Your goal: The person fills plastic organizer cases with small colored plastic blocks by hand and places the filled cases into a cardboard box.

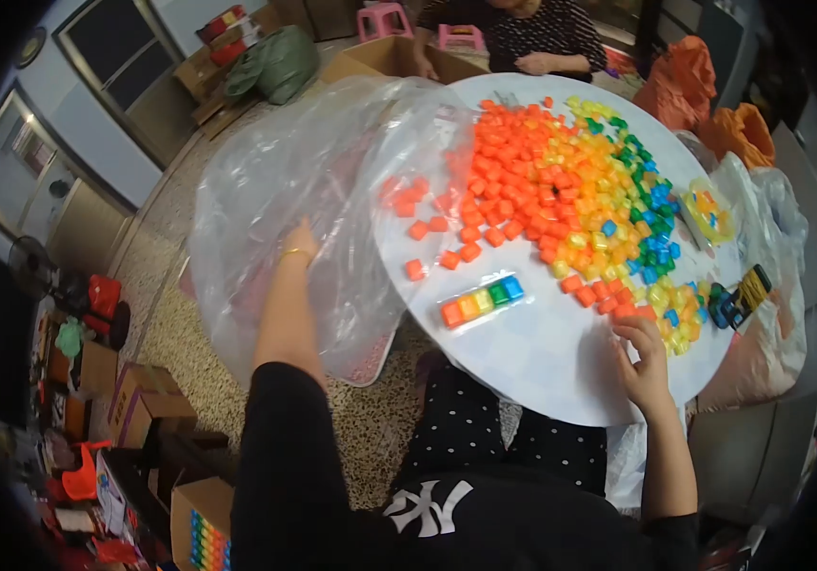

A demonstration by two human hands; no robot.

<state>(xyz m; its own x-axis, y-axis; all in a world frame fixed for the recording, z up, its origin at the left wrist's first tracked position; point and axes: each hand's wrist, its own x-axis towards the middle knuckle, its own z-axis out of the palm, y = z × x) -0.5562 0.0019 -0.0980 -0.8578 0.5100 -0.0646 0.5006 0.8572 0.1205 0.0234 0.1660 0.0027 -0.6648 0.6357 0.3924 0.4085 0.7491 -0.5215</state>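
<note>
My left hand (302, 240) is at the large clear plastic bag (247, 181), left of the round table; its fingers are small and blurred by the film, so their grip cannot be made out. My right hand (645, 362) is over the table's near right side, thumb and fingers apart, fingertips beside several orange cubes (607, 305). A clear strip pack (481, 302) with a row of orange, yellow, green and blue cubes lies on the white round table (542, 366). Loose orange cubes (513, 171), yellow cubes (599, 171) and blue cubes (658, 255) spread across the table.
A person (542, 38) sits across the table beside an open cardboard box (385, 59). At the right edge are a yellow-rimmed container (708, 214), a black and yellow object (742, 297) and plastic bags (770, 219). A box of colourful packs (204, 523) stands lower left.
</note>
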